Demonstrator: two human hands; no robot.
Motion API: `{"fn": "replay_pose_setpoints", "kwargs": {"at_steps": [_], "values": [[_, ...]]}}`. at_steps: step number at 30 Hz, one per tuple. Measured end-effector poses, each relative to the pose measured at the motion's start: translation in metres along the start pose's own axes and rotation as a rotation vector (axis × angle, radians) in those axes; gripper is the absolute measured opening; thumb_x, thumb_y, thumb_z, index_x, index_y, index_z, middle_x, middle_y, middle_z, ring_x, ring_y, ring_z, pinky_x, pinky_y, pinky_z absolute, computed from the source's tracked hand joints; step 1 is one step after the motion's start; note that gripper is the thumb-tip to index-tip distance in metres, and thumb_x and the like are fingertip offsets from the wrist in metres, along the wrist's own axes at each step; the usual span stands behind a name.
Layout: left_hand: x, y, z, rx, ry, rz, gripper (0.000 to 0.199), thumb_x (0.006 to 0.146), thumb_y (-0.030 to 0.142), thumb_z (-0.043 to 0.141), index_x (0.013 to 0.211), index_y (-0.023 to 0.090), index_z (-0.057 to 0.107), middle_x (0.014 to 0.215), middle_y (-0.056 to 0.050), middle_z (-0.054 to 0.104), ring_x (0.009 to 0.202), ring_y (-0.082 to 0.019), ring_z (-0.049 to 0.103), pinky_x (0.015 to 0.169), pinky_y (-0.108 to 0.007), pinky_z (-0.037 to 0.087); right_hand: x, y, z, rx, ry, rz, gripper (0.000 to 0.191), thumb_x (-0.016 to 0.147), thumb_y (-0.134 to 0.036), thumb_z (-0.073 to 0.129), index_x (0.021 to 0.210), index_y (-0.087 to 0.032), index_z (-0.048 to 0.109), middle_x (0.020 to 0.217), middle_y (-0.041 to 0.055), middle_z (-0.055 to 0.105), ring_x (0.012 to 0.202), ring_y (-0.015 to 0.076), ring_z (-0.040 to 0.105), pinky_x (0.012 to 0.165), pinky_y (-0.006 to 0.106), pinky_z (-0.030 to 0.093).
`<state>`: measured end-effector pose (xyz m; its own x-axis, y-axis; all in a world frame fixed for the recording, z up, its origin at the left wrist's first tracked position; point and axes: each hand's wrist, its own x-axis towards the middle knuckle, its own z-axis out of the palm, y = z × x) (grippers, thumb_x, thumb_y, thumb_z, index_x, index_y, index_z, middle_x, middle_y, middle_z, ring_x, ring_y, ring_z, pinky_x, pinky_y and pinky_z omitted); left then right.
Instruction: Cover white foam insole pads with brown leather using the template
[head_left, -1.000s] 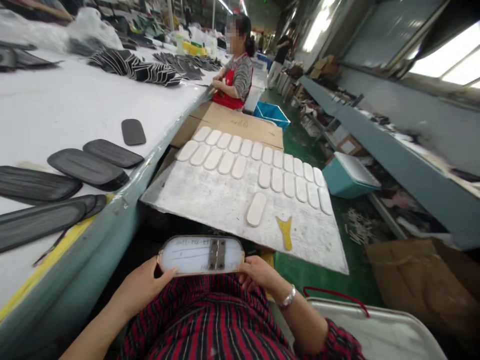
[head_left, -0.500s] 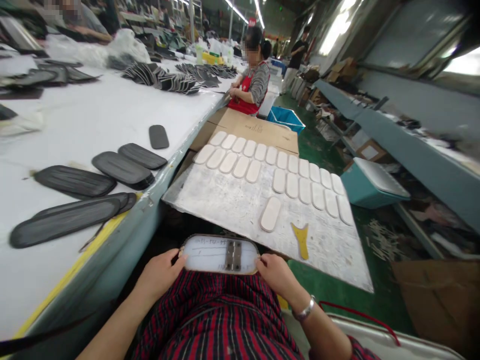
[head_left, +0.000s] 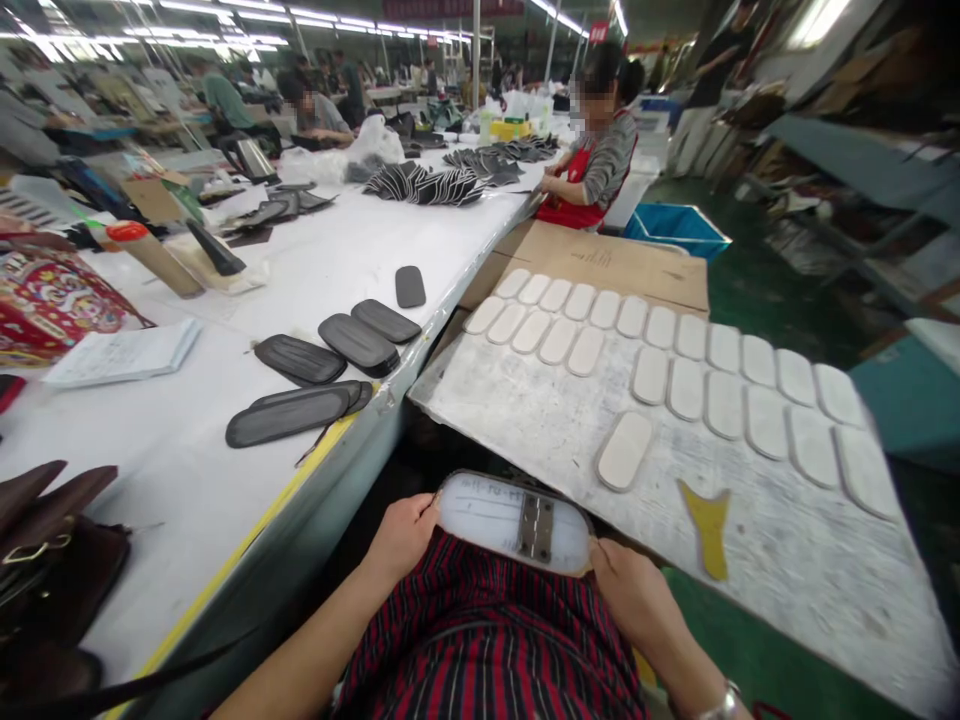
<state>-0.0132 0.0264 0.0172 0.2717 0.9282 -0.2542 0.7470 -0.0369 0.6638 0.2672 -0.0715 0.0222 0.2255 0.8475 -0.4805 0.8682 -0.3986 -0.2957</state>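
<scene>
Over my lap, a white oval plate [head_left: 487,520] with a dark metal hinge and faint handwriting is held level between both hands. My left hand [head_left: 407,532] pinches its left end. At its right end, my right hand [head_left: 626,580] grips the rim with closed fingers. Beyond it, rows of pale oval pieces [head_left: 650,375] lie on a grey board [head_left: 547,420], with a single one [head_left: 625,450] nearer me. A yellow forked piece [head_left: 709,525] rests on the board too. Dark oval pieces [head_left: 289,415] lie in small piles on the white table.
The white table [head_left: 225,520] runs along the left, holding a brown leather bag [head_left: 60,570], papers [head_left: 124,355] and an orange-capped bottle [head_left: 154,258]. A person in a red apron [head_left: 592,165] sits beyond the board, near a blue bin [head_left: 679,230].
The view has swung left, so the scene sits further right and more of the left table shows. Both hands still hold the plate, which now slants down to the right.
</scene>
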Motion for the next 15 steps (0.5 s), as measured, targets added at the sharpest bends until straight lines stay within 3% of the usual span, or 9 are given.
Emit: {"fn": "replay_pose_setpoints", "kwargs": {"at_steps": [10,15], "values": [[-0.0042,0.0103,0.0034,0.067,0.02,-0.02,0.033,0.084,0.038,0.034,0.069,0.018,0.055,0.068,-0.002,0.059,0.065,-0.015,0.053,0.061,-0.024,0.033,0.0031,-0.0018,0.0012,-0.056,0.026,-0.001,0.037,0.09,-0.028,0.023,0.072,-0.017,0.053,0.076,0.0103,0.065,0.076,0.0221,0.062,0.064,0.031,0.036],[-0.0036,0.0102,0.0031,0.206,0.032,0.001,0.035,0.08,0.044,0.039,0.061,0.018,0.052,0.059,-0.001,0.055,0.057,-0.015,0.05,0.057,-0.025,0.03,0.0102,0.0059,0.0043,-0.002,0.042,-0.06,0.037,0.089,-0.025,0.024,0.065,-0.018,0.051,0.072,0.0117,0.064,0.074,0.0234,0.062,0.064,0.032,0.038]]}}
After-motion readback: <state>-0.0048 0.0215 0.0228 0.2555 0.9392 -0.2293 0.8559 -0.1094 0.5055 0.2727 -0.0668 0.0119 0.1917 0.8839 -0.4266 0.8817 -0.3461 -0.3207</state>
